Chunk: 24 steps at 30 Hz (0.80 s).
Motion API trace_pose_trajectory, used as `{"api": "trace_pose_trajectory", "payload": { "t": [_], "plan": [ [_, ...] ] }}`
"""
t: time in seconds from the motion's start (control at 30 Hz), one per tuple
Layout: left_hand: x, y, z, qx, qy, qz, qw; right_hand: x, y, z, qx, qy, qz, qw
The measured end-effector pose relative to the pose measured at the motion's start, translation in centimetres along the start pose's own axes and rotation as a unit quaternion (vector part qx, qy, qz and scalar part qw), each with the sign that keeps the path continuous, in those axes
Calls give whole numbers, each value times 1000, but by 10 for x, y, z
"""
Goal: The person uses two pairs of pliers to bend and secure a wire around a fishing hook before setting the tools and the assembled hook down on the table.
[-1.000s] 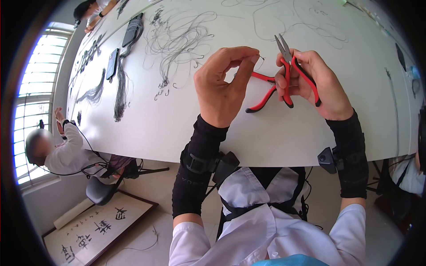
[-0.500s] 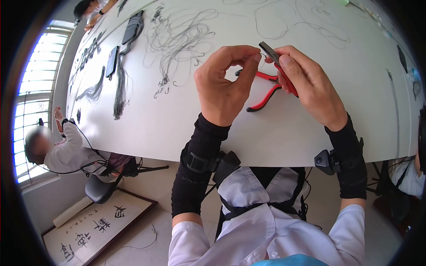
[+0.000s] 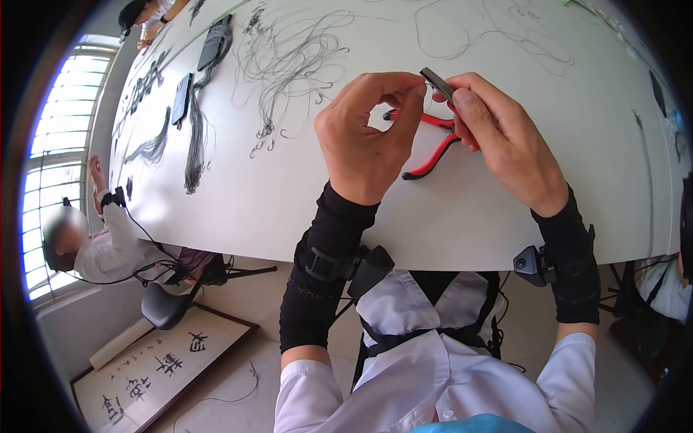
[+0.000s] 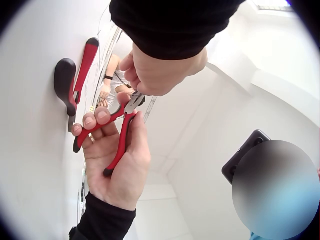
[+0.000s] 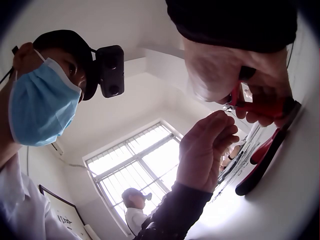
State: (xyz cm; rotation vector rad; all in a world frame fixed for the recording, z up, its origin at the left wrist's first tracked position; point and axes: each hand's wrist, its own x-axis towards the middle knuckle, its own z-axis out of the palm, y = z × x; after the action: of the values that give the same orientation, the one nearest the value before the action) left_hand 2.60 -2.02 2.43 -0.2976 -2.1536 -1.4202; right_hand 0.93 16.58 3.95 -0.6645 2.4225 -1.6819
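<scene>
Pliers point(image 3: 438, 84) gripped in the right hand point(image 3: 509, 137) meet the pinching left hand point(image 3: 367, 137), seemingly to work a piece too tiny to discern, second pair point(image 3: 437, 162) lying near.

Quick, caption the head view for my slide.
Right hand holds red-handled pliers close to the pinched fingers of the left hand; a second pair lies on the white table.

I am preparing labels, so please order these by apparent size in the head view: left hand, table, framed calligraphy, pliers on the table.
1. Table
2. Framed calligraphy
3. Left hand
4. Pliers on the table, partly hidden
</scene>
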Motion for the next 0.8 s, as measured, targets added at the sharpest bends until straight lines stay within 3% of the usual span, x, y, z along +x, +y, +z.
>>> {"api": "trace_pose_trajectory", "payload": {
  "t": [0.8],
  "plan": [
    [-1, -2, 2, 34, -4, 33, 999, -3, 0, 4, -81, 23, -11, 996]
  ]
}}
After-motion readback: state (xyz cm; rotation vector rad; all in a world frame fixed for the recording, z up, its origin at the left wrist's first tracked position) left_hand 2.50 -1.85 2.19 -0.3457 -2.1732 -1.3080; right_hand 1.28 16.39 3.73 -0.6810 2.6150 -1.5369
